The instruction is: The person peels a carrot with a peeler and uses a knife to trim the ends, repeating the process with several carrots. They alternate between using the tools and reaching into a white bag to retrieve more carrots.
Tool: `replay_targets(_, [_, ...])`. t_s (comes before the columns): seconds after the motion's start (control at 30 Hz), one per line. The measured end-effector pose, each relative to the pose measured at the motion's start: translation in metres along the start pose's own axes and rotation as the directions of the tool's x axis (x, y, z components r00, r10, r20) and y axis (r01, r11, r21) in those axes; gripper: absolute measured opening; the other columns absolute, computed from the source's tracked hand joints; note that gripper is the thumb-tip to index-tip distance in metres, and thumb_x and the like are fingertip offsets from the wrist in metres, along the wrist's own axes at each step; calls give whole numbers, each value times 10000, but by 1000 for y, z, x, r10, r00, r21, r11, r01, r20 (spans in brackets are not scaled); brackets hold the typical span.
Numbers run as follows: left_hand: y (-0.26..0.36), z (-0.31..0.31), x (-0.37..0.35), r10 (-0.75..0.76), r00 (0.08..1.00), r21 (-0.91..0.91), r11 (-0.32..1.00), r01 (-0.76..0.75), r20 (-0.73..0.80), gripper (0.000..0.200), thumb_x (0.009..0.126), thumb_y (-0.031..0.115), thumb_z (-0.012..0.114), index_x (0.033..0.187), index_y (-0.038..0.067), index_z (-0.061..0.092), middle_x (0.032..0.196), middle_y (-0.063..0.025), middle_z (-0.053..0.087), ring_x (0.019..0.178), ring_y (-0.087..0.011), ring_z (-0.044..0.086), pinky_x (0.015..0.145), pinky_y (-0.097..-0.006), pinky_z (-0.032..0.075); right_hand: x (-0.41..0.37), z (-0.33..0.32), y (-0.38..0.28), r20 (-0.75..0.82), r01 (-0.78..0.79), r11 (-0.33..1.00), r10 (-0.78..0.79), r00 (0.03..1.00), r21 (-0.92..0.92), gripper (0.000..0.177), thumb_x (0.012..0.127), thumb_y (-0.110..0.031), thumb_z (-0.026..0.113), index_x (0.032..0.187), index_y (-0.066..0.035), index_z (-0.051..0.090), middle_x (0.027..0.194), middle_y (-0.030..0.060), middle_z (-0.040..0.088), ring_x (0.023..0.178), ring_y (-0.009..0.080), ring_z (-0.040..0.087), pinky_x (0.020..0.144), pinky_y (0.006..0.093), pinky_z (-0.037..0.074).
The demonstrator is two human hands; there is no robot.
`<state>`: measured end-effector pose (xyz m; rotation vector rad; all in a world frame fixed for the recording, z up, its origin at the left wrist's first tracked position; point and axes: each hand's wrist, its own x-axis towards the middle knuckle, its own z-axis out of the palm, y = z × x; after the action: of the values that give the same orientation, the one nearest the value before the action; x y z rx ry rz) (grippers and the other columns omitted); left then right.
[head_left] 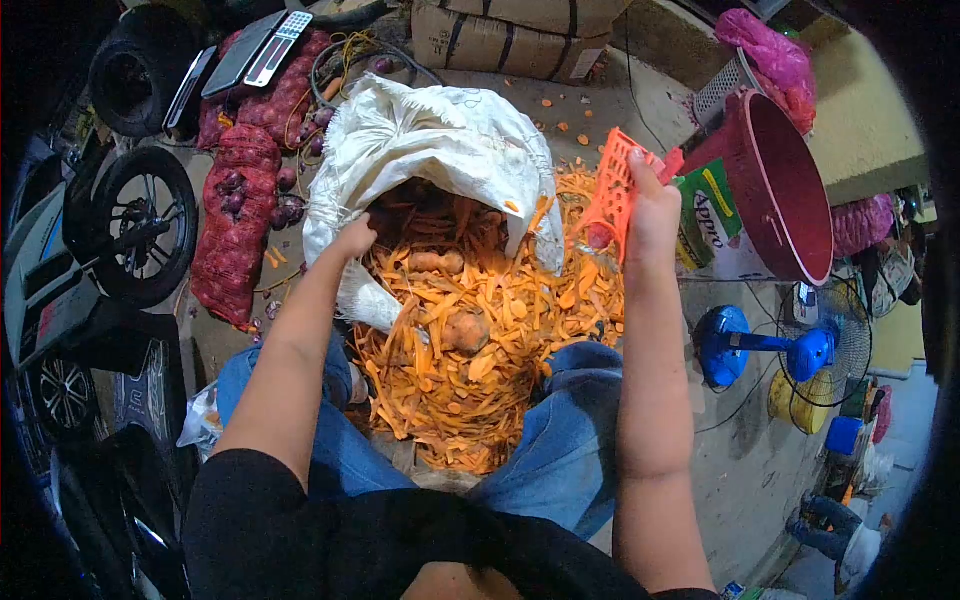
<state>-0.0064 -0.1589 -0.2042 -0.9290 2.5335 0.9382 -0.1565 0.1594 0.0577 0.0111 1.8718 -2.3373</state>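
Observation:
My left hand (pixel 357 238) is closed on the edge of a white woven sack (pixel 425 120), whose mouth gapes toward me. Inside the sack and spilling out between my knees lies a heap of orange peelings (pixel 450 390), which look like carrot. Two thick, rough orange roots (pixel 465 332) rest on the heap. To the right, my right hand (pixel 652 205) grips an orange plastic basket (pixel 612 185) with holes in its sides, held up and tilted above the heap's right edge. A small reddish round thing shows at the basket's lower end.
Red net sacks of onions (pixel 240 220) lie at left under a scale (pixel 260 55), beside a motorbike wheel (pixel 150 225). A cardboard box (pixel 515 40) stands at the back. To the right are a large red tub (pixel 785 190) and a blue fan (pixel 765 342).

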Motion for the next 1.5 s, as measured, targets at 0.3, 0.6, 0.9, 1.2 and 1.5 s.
replay_targets(0.3, [-5, -45, 55, -88, 964, 84, 990, 112, -250, 296, 684, 143, 397, 794, -63, 580, 893, -253, 537, 838, -350, 532, 735, -386, 414, 14, 8, 28, 128, 219, 951, -195, 972, -218, 142, 797, -159, 510, 733, -33, 498, 604, -50, 439, 539, 34, 372, 488, 206, 317])
replay_targets(0.6, [11, -4, 24, 387, 906, 717, 582, -384, 171, 138, 662, 135, 496, 725, 82, 607, 749, -103, 572, 722, -253, 563, 618, -367, 450, 10, 14, 42, 175, 194, 926, -143, 974, -323, 176, 799, -171, 509, 687, -42, 464, 589, -42, 429, 510, 31, 350, 450, 210, 301])
replay_targets(0.9, [-12, 78, 86, 276, 929, 652, 756, -51, -247, 484, 778, 199, 424, 1235, 95, 302, 1254, -139, 319, 1147, -254, 327, 921, -353, 291, 6, 20, 41, 184, 204, 907, -144, 972, -368, 150, 804, -159, 502, 725, -33, 482, 589, -39, 437, 523, 32, 361, 471, 200, 313])
replay_targets(1.2, [-4, 50, 79, 84, 987, 596, 803, 15, -138, 569, 740, 283, 477, 1235, 79, 285, 1275, -156, 269, 1187, -274, 251, 961, -374, 229, -3, 19, 34, 222, 184, 916, -108, 969, -358, 131, 808, -152, 495, 752, -33, 490, 599, -34, 442, 525, 35, 368, 473, 197, 318])
replay_targets(1.5, [36, 26, 32, -92, 981, 590, 807, -28, 172, 649, 670, 268, 553, 1220, 45, 291, 1198, -179, 375, 1078, -335, 393, 898, -398, 318, -7, 19, 32, 238, 215, 841, -106, 965, -496, 149, 797, -151, 491, 761, -6, 494, 556, -20, 433, 501, 55, 373, 467, 231, 335])
